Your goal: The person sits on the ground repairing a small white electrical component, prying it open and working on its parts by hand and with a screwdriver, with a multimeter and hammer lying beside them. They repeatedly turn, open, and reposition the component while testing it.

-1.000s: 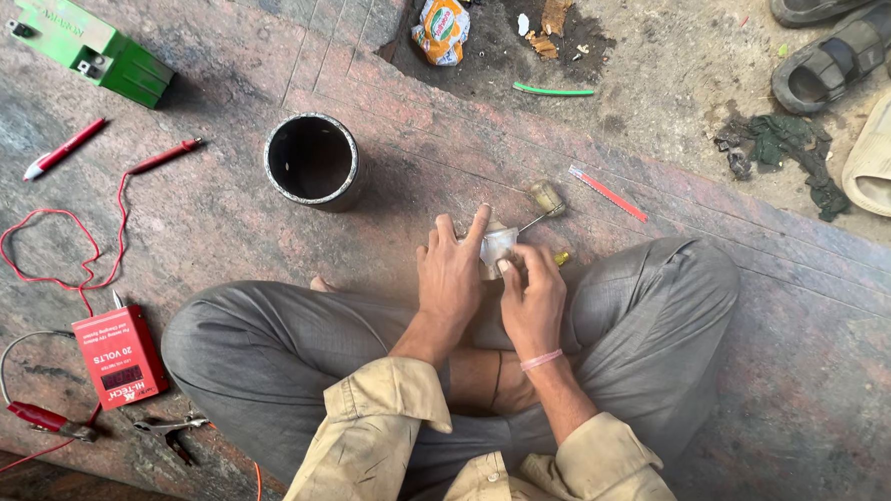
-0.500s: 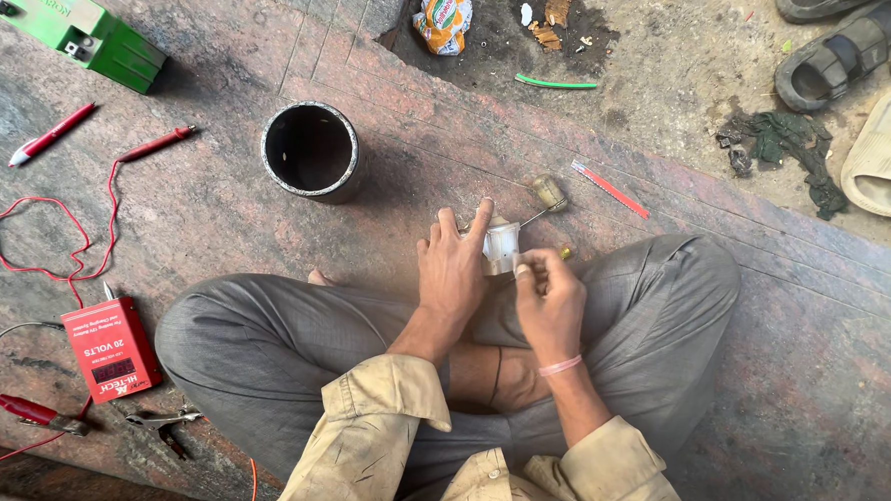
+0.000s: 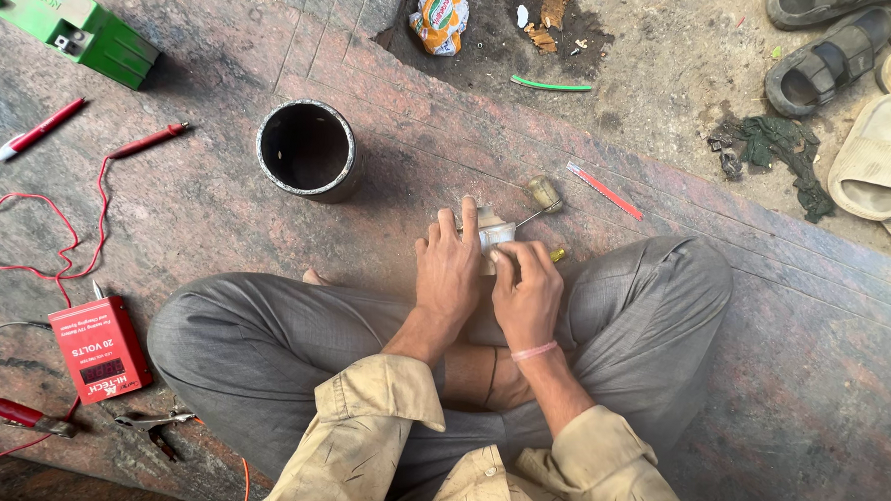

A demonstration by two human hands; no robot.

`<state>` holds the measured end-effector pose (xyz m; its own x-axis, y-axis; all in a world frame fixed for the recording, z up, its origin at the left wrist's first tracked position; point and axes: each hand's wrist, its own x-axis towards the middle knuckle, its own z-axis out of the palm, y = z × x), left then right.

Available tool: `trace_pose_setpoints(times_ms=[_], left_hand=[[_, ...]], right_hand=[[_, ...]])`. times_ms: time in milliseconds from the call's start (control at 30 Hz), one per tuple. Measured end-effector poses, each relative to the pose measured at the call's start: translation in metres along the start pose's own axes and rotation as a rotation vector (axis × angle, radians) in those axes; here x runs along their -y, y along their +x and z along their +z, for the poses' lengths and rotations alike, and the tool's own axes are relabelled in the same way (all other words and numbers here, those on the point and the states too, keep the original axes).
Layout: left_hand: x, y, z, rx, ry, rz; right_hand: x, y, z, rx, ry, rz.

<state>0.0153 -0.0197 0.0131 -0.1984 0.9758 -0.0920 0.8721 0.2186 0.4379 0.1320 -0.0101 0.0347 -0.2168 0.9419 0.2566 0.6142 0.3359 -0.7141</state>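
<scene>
White part (image 3: 493, 235) | L hand (image 3: 448, 272) pins it, index out | R hand (image 3: 528, 295) fingers pinched on its edge | step: prob. fitting | next: steady grip, brush (image 3: 541, 194) just past fingertips.

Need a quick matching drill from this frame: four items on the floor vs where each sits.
Things:
1. dark metal cylinder
2. green box
3. red meter box
4. orange wrapper

Places:
A. top left corner
B. in the dirt patch at top centre
C. beside the person's left knee
D. ahead of the left hand, standing open-end up

Pairs: 1-D, 2-A, 3-C, 4-B
</scene>
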Motion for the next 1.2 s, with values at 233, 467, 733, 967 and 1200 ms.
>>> trace_pose_setpoints(times_ms=[233, 467, 733, 967, 1200], left_hand=[[-0.002, 0.0, -0.004, -0.016, -0.021, -0.022], [-0.001, 0.004, -0.004, -0.027, -0.01, -0.02], [-0.003, 0.005, -0.007, -0.05, 0.014, 0.02], [-0.006, 0.004, -0.022, -0.003, 0.017, 0.016], [-0.009, -0.006, -0.032, -0.112, -0.109, 0.021]], right_hand=[[-0.001, -0.019, -0.01, 0.01, -0.001, 0.015], [-0.01, -0.02, -0.005, -0.021, 0.023, 0.091], [-0.013, 0.0, -0.006, 0.034, 0.029, 0.043], [-0.016, -0.017, -0.022, 0.08, 0.127, 0.199], [-0.032, -0.011, -0.017, 0.061, 0.325, 0.437]])
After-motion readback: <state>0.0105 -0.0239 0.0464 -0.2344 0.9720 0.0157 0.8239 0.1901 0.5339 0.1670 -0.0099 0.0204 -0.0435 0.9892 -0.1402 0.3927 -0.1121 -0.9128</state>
